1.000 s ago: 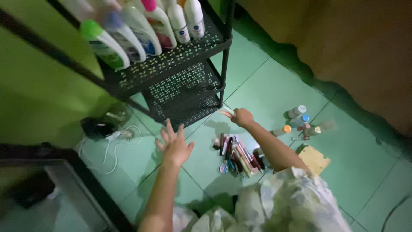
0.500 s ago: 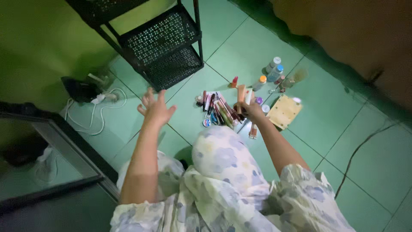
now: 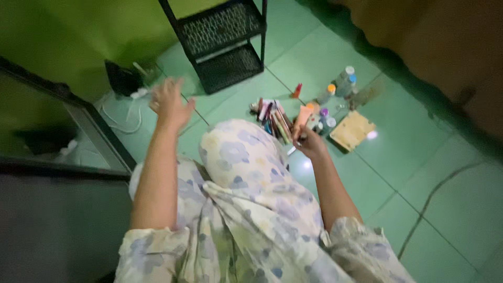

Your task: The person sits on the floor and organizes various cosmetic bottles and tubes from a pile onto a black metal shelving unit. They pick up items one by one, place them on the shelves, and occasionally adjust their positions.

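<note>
Green floor [image 3: 419,157]: right hand [image 3: 309,144] grips peach tube [image 3: 303,116]; left hand [image 3: 168,102] open, empty. Crowded makeup pile [image 3: 275,118] could scatter if bumped.

Dim light over my green tiled floor [image 3: 445,136], a black perforated shelf rack [image 3: 222,36] against the green wall [image 3: 89,31].

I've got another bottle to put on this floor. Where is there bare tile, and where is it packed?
Bare tile lies right of the tan board and between the black rack and the cosmetics pile. It is crowded around the right hand, from that pile to the small bottles.
</note>
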